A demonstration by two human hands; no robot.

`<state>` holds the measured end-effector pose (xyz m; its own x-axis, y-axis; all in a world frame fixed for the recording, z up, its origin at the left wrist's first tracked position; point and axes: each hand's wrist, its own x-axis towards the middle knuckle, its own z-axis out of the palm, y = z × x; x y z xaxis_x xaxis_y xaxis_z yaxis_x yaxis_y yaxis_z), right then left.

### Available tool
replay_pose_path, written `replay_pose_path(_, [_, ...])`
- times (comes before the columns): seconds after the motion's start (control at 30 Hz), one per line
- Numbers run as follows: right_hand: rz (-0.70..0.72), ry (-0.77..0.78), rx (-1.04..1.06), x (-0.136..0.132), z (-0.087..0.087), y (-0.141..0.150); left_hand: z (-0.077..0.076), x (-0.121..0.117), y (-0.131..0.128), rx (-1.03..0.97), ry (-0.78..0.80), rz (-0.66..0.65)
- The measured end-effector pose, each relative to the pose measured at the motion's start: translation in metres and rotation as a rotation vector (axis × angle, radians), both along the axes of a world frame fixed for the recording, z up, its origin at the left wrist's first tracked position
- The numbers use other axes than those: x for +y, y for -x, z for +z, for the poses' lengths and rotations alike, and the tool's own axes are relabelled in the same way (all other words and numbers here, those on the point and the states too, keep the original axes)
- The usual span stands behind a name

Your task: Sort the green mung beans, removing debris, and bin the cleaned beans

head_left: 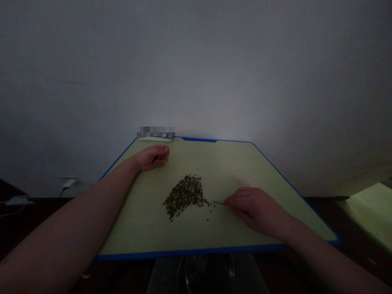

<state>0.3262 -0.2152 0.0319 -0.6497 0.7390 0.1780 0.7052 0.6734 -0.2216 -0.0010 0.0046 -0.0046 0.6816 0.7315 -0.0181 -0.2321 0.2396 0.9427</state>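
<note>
1. Presently, the work seems to me partly done, but one view cannot tell how much: the dark grains (186, 192) lie as one broad pile at the centre of the frame, with several loose ones at its right edge.
2. To the right of centre, a pale patch of small pieces (241, 177) lies apart from the pile; the dark pile, I judge, is what is left to handle.
3. The right hand (255, 208) is closed at the fingertips on a thin tool (219, 202), whose tip points left, near the loose grains. Its exact kind is too small to tell.
4. The left hand (153, 157) rests in a loose fist, left of centre, beyond the pile; whether something is inside, I cannot tell.
5. Around are the blue-edged worktop (214, 163), a white flat object (156, 139) at its far left corner, partly blurred, and a plain wall (199, 73) behind.
6. Nothing seems to block the tool from the pile, though the right hand may cover some pale pieces, and the light is weak.
</note>
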Motion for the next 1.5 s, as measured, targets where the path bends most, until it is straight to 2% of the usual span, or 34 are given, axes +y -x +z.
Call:
replay_pose_path(0.23, [0.01, 0.022, -0.009, 0.004, 0.0, 0.006, 0.0, -0.001, 0.0, -0.001, 0.0, -0.004])
replay_pose_path(0.4, [0.056, 0.063, 0.017, -0.009, 0.002, 0.005, 0.001, -0.001, 0.0, -0.001, 0.014, 0.011])
replay_pose_path(0.53, [0.048, 0.028, 0.035, -0.018, 0.0, 0.004, 0.001, -0.002, -0.001, -0.001, 0.008, 0.014])
replay_pose_path(0.77, [-0.016, -0.108, 0.012, -0.005, -0.01, 0.008, 0.002, -0.003, -0.001, 0.001, -0.004, 0.009])
replay_pose_path(0.9, [0.017, -0.101, -0.041, -0.004, -0.009, 0.012, 0.003, -0.003, -0.001, 0.003, -0.011, 0.01])
replay_pose_path(1.13, [0.052, -0.074, -0.043, -0.019, -0.003, 0.008, 0.003, -0.003, -0.001, -0.005, -0.012, 0.014])
replay_pose_path(1.33, [0.003, -0.163, -0.047, -0.007, -0.011, 0.011, 0.001, 0.0, 0.001, 0.004, -0.018, -0.007])
replay_pose_path(1.5, [0.015, -0.109, -0.144, -0.004, -0.013, 0.014, 0.001, -0.001, 0.002, 0.0, -0.016, -0.019])
